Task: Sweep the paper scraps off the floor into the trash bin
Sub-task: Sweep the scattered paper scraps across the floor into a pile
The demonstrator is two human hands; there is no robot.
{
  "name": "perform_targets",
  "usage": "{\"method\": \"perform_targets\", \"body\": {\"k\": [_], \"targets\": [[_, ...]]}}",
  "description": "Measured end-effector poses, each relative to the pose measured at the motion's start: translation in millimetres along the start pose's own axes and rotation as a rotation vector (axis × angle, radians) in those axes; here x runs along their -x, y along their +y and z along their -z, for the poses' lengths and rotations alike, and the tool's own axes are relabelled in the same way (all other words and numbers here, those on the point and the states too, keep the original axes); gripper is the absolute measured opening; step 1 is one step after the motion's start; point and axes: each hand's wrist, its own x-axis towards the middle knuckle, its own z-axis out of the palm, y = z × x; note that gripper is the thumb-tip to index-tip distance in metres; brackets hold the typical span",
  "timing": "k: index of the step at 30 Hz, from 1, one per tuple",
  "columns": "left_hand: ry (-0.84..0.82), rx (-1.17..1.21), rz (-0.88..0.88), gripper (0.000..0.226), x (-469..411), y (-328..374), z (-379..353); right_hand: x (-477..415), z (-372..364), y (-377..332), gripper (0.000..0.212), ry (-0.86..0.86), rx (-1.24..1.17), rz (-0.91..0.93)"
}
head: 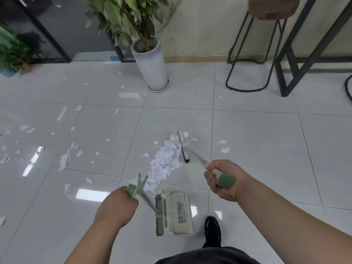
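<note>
On the white tile floor [257, 140] just ahead of the feet, most of the paper scraps [165, 159] are bunched into one long heap running diagonally from far-right to near-left. The broom [183, 145] head sits against the heap's right edge with its long side pointing away from the person. Its stick slants back to the right hand [222, 180], which is wrapped tight round the green grip. The left hand [118, 204] is clenched on the dustpan [173, 214] handle, and the pan sits right by the heap's near end. Loose bits litter the tiles off to the left.
</note>
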Motion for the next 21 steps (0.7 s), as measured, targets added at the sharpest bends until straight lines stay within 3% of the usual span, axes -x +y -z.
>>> {"method": "perform_targets", "body": {"k": [6, 12, 21], "targets": [[0.003, 0.008, -0.012, 0.011, -5.6, 33.1, -3.7, 6.5, 32.6, -34.9, 0.021, 0.087, 0.152, 0.133], [0.001, 0.002, -0.046, 0.009, -8.4, 64.5, -5.6, -3.3, 76.0, -73.4, 0.026, 0.209, 0.199, 0.200], [0.042, 0.010, 0.003, 0.011, -12.8, 70.6, -2.5, -43.1, 100.4, -86.4, 0.012, 0.302, 0.372, 0.137]]}}
